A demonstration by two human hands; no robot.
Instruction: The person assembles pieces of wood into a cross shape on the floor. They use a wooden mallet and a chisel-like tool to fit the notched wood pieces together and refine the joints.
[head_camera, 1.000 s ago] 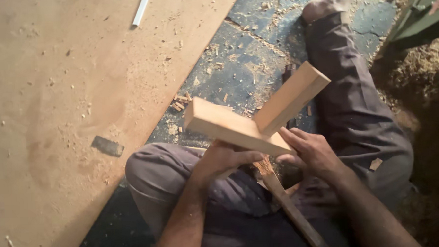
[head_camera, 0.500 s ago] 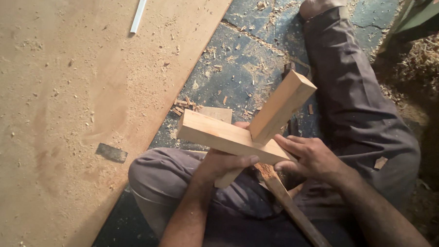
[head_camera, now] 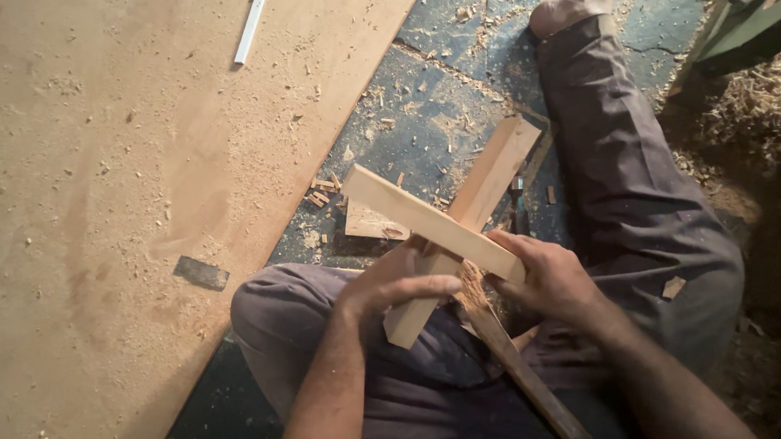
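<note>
Pale wood, two planed bars crossed into an X, held over the lap of a seated person. Upper bar [head_camera: 429,222] lies across the lower bar [head_camera: 469,225], which runs from near the right knee down toward the belly; the two touch at the crossing, apparently seated in a notch, though the joint itself is hidden by the hands.

Left hand [head_camera: 393,284] cups the crossing from below, fingers curled around the lower bar, thumb laid along its side: a closed grip on the wood. Right hand [head_camera: 544,275] closes over the near end of the upper bar, fingers wrapped over its top edge.

A dark stick [head_camera: 517,366], possibly a tool handle, lies across the thighs beneath the hands, touching neither palm as far as I can tell. A loose offcut [head_camera: 369,222] sits on the floor [head_camera: 455,79] just behind the cross, among chips and sawdust. To the left, a broad plywood sheet [head_camera: 103,169] with a small dark block [head_camera: 200,273] and a white strip [head_camera: 251,25] on it.

Judgement: the step in hand looks like fitting or testing a cross joint. The next move would call for steady pressure at the crossing, both bars kept square, left hand bracing so nothing twists.
</note>
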